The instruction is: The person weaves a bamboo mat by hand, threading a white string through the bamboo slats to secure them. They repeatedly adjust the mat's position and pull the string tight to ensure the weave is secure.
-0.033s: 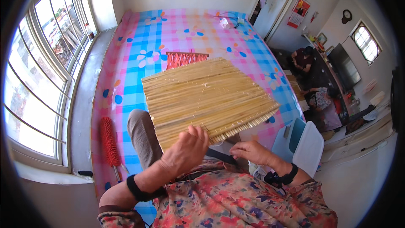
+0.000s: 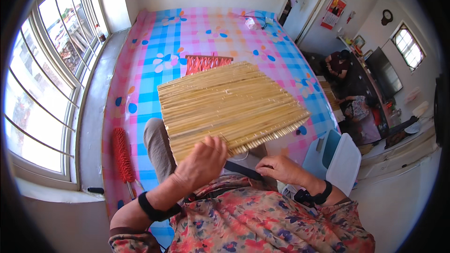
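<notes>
A stiff mat of straw-coloured stalks (image 2: 225,105), laid side by side with small pale stitches across them, tilts over my lap. My left hand (image 2: 202,159) is closed on its near edge, fingers on the upper face and the thumb hidden. To the right, below the mat's near corner, my right hand (image 2: 282,169) is held in a pinch; whatever lies between its fingertips is too small to make out. Those fingertips are by the end of a dark flat strip (image 2: 243,170). A thin white loop shows between the strip and the mat.
A red slatted piece (image 2: 208,63) lies beyond the mat on the checked floral bed cover (image 2: 201,23). At left is a red fluffy duster (image 2: 123,154) near the barred window (image 2: 56,37). An open lidded bin (image 2: 344,164) stands right. Two people (image 2: 336,64) sit farther right.
My left hand has shifted slightly left and up along the mat's near edge. My right hand remains pinched in nearly the same place.
</notes>
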`<act>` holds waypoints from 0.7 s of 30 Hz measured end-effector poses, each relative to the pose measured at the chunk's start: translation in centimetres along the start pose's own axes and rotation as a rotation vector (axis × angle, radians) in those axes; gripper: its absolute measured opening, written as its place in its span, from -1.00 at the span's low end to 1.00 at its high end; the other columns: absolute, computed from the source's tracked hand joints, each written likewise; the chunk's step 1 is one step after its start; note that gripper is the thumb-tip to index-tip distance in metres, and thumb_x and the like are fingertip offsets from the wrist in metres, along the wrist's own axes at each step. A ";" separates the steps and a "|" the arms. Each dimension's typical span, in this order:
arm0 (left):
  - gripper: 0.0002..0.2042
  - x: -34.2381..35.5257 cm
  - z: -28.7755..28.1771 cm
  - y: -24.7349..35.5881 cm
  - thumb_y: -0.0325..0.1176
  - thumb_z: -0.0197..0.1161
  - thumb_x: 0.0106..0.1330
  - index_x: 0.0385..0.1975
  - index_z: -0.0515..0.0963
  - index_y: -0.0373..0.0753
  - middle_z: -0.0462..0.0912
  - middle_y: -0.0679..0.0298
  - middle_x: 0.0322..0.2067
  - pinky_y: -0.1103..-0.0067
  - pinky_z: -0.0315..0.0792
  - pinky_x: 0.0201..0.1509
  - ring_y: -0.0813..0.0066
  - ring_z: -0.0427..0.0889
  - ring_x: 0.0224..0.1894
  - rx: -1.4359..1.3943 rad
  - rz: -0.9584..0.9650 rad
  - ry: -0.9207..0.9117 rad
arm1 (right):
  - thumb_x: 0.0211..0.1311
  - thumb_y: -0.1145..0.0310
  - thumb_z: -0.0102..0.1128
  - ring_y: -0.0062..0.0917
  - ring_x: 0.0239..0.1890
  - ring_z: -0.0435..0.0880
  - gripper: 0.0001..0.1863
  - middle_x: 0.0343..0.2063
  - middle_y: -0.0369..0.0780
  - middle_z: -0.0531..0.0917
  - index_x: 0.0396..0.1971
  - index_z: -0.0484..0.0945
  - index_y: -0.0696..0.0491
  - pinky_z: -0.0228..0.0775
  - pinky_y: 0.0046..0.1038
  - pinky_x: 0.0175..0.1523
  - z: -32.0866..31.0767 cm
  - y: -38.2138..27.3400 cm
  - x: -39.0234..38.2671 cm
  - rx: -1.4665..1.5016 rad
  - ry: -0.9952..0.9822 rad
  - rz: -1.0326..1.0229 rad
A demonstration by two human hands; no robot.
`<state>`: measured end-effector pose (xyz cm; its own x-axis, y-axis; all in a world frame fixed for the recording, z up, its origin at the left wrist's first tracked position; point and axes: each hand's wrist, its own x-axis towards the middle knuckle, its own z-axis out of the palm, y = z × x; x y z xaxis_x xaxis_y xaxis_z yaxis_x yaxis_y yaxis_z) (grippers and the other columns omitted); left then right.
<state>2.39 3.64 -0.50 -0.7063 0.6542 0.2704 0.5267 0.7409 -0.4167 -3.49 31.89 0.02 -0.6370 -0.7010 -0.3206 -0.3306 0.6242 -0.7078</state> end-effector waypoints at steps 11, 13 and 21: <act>-0.51 -2.9 3.3 -2.1 -0.39 0.14 0.16 0.13 0.40 -0.44 0.52 -0.02 0.11 0.24 0.32 0.21 0.06 0.48 0.21 -0.289 -0.400 0.069 | 0.29 0.36 0.22 -0.19 -0.28 0.63 -0.85 -0.39 -0.10 0.62 -0.31 0.59 0.14 0.47 -0.28 -0.17 -2.4 -6.0 13.2 -0.207 0.217 -0.593; -0.54 -3.4 4.0 -1.8 -0.39 0.14 0.18 0.11 0.43 -0.41 0.52 0.00 0.11 0.22 0.31 0.23 0.07 0.49 0.21 -0.229 -0.460 0.039 | 0.28 0.32 0.22 -0.16 -0.27 0.63 -0.83 -0.39 -0.09 0.62 -0.33 0.58 0.14 0.47 -0.24 -0.16 -1.5 -5.6 15.8 -0.188 0.142 -0.572; -0.60 -6.2 6.1 -1.7 -0.32 0.12 0.21 0.03 0.50 -0.37 0.54 0.03 0.08 0.19 0.29 0.28 0.07 0.48 0.23 -0.275 -0.425 0.060 | 0.28 0.26 0.22 -0.12 -0.28 0.62 -0.78 -0.40 -0.07 0.59 -0.37 0.52 0.13 0.49 -0.20 -0.18 3.2 -4.2 20.6 -0.170 0.040 -0.698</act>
<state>3.03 -2.58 -6.77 -0.8611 0.2882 0.4189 0.3098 0.9506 -0.0172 -13.01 13.72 -5.66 -0.2612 -0.9450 0.1969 -0.7722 0.0822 -0.6300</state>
